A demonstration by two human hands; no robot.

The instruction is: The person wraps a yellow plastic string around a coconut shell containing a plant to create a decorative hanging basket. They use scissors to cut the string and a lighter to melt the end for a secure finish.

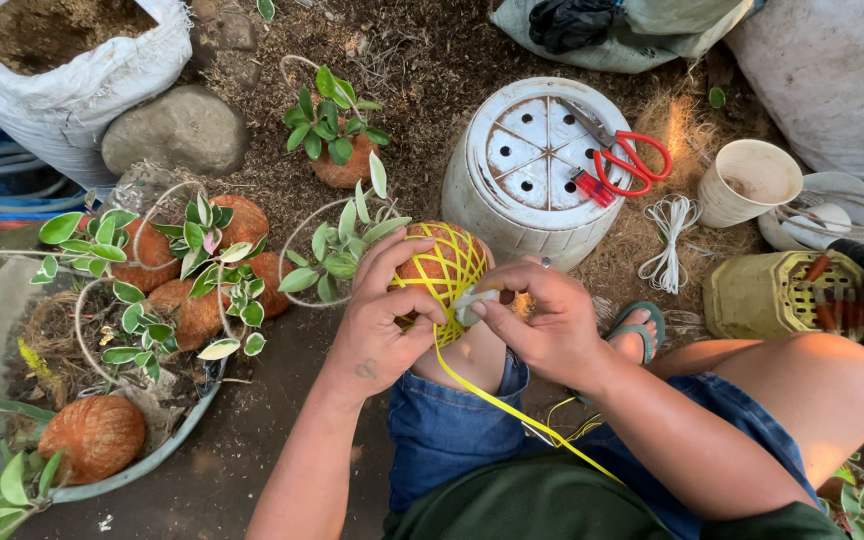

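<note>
Soft, even daylight, brightest toward two o'clock, with a warm sunlit patch on the dry fibre there. Shadows are faint; focus sharp; edges bend slightly.

the person wears cuffed blue denim shorts (452, 425), the hem rolled just above the knee, and a dark green top (552, 505) that shows at the bottom edge of the view. both forearms are bare, with no sleeves. the left hand (377, 325) carries a small dark mark near the wrist (a tattoo, too small to read its shape). the right hand (547, 320) has a ring on one finger. one foot sits in a teal sandal (637, 325).
</note>
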